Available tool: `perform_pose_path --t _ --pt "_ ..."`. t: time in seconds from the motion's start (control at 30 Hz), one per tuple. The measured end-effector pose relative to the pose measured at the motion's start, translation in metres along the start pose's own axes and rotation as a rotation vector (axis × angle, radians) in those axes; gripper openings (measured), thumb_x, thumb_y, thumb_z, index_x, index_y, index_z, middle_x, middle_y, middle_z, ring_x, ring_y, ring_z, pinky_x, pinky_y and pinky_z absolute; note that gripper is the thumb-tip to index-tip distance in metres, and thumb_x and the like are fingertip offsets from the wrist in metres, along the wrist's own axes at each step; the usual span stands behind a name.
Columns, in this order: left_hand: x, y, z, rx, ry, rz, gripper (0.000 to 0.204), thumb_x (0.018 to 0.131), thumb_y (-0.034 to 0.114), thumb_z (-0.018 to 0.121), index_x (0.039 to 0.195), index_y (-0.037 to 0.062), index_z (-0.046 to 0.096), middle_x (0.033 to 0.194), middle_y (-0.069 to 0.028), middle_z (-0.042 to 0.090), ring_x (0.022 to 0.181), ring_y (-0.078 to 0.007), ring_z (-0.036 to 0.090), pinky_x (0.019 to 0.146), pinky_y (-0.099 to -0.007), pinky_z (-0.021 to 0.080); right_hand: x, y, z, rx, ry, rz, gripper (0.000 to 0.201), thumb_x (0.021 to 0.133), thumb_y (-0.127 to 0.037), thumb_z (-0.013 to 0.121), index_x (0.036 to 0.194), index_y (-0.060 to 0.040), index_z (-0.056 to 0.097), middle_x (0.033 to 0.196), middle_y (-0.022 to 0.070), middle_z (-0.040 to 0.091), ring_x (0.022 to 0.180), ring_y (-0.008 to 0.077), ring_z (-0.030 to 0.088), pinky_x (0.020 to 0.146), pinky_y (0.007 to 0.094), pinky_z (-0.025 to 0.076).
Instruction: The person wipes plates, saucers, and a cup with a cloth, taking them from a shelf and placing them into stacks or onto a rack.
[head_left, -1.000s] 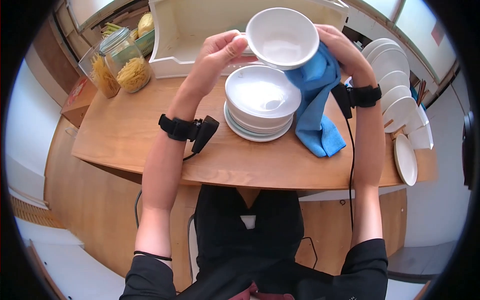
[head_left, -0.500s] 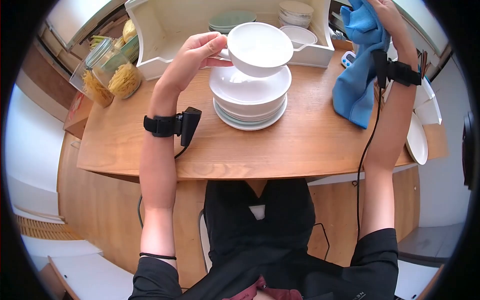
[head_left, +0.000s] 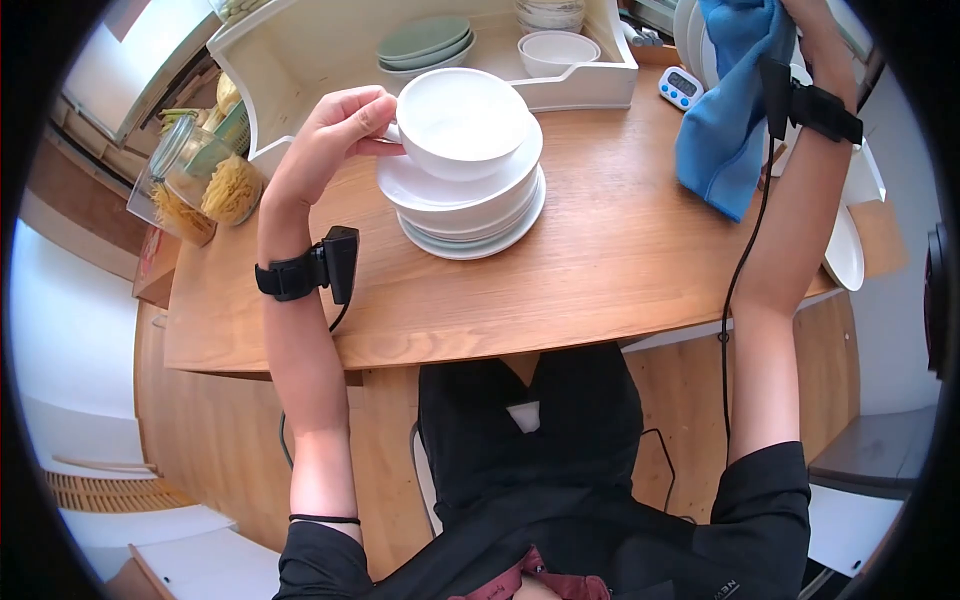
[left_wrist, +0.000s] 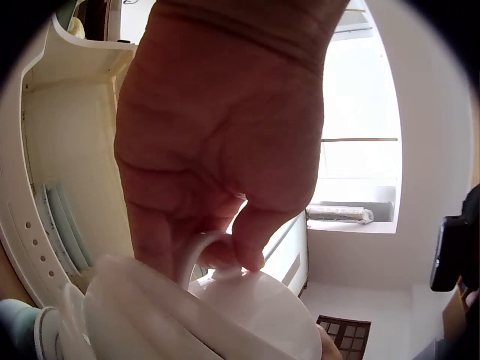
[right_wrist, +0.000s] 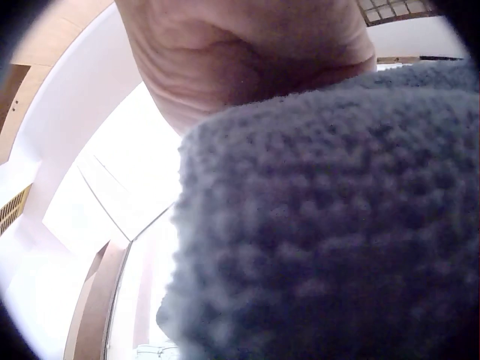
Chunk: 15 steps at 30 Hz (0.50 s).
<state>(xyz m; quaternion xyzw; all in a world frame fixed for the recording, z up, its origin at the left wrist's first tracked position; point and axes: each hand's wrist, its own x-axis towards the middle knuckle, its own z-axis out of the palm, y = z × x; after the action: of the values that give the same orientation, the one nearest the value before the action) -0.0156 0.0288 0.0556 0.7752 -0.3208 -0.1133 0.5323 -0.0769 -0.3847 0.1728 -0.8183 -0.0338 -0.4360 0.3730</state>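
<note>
In the head view my left hand [head_left: 340,130] pinches the handle of a white cup [head_left: 462,125], thumb on top. The left wrist view shows thumb and fingers closed about the loop of that handle [left_wrist: 196,251]. The cup overlaps the top white bowl [head_left: 430,197] of a stack. Beneath the bowls lie plates [head_left: 470,246], some pale green. At the upper right my right hand [head_left: 822,38] holds a blue cloth [head_left: 725,135], which hangs down over the table. The cloth [right_wrist: 322,225] fills much of the right wrist view and hides those fingers.
A cream open-fronted shelf [head_left: 585,93] at the back holds green dishes [head_left: 425,36] and white bowls [head_left: 558,55]. A blue-and-white timer [head_left: 681,90] sits beside the cloth. Pasta jars [head_left: 230,195] stand at the left; a white plate [head_left: 846,250] leans at the right edge.
My right hand has moved off the cup to the right, taking the cloth along. The left hand has lowered the cup closer over the stack. The head view has shifted too.
</note>
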Motion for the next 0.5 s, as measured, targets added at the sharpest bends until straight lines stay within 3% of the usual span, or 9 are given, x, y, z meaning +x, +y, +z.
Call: perform_pose_path --t 0.03,0.1,0.17,0.23,0.3,0.4,0.5 --pt "-0.001 0.002 0.001 0.016 0.020 -0.012 0.033 0.100 0.034 0.051 0.088 0.0059 0.063 0.081 0.0028 0.056 0.081 -0.0053 0.057 0.080 -0.0245 0.054 -0.004 -0.004 -0.002 -0.004 0.090 0.031 0.038 0.100 -0.034 0.052 0.101 0.0009 0.069 0.073 -0.0042 0.058 0.059 0.0056 0.050 0.052 0.0222 0.040" --pt "-0.003 0.005 0.002 0.064 0.037 -0.001 0.033 0.099 0.035 0.051 0.086 0.0062 0.061 0.079 0.0032 0.055 0.080 -0.0058 0.055 0.079 -0.0241 0.051 -0.010 -0.006 -0.007 0.047 0.044 -0.025 0.039 0.099 -0.035 0.053 0.101 0.0007 0.069 0.072 -0.0046 0.057 0.058 0.0052 0.049 0.050 0.0219 0.038" --pt "-0.003 0.007 0.001 0.113 0.054 0.012 0.034 0.099 0.036 0.051 0.083 0.0066 0.060 0.078 0.0035 0.053 0.079 -0.0062 0.053 0.079 -0.0238 0.049 -0.009 -0.002 -0.008 0.035 0.128 -0.092 0.039 0.099 -0.035 0.053 0.102 0.0006 0.069 0.071 -0.0048 0.056 0.057 0.0052 0.048 0.049 0.0217 0.037" --pt "-0.004 0.007 -0.004 0.269 0.014 0.117 0.037 0.098 0.038 0.052 0.079 0.0072 0.057 0.076 0.0038 0.050 0.078 -0.0076 0.048 0.078 -0.0233 0.042 -0.010 -0.007 -0.011 0.013 0.085 -0.080 0.040 0.099 -0.035 0.053 0.105 0.0010 0.068 0.072 -0.0045 0.057 0.058 0.0055 0.049 0.050 0.0217 0.038" --pt "-0.003 0.004 -0.010 0.281 0.006 0.099 0.039 0.097 0.040 0.052 0.080 0.0062 0.059 0.076 0.0027 0.052 0.079 -0.0090 0.049 0.080 -0.0249 0.042 -0.014 -0.012 -0.005 -0.009 0.041 -0.069 0.041 0.099 -0.036 0.053 0.108 0.0015 0.068 0.073 -0.0043 0.058 0.058 0.0057 0.049 0.050 0.0217 0.039" --pt "-0.005 0.001 -0.012 0.290 0.010 0.058 0.042 0.096 0.043 0.053 0.081 0.0049 0.061 0.076 0.0012 0.055 0.080 -0.0108 0.051 0.081 -0.0269 0.041 -0.020 -0.013 0.006 -0.127 0.219 -0.199 0.043 0.099 -0.036 0.053 0.114 0.0017 0.066 0.074 -0.0033 0.059 0.059 0.0061 0.050 0.052 0.0217 0.041" --pt "-0.009 0.000 -0.011 0.286 0.028 0.032 0.041 0.097 0.042 0.052 0.082 0.0046 0.060 0.077 0.0021 0.053 0.080 -0.0102 0.049 0.081 -0.0254 0.040 -0.013 -0.012 -0.003 -0.051 0.068 -0.108 0.044 0.099 -0.036 0.053 0.120 0.0016 0.064 0.076 -0.0022 0.060 0.061 0.0064 0.051 0.054 0.0215 0.042"
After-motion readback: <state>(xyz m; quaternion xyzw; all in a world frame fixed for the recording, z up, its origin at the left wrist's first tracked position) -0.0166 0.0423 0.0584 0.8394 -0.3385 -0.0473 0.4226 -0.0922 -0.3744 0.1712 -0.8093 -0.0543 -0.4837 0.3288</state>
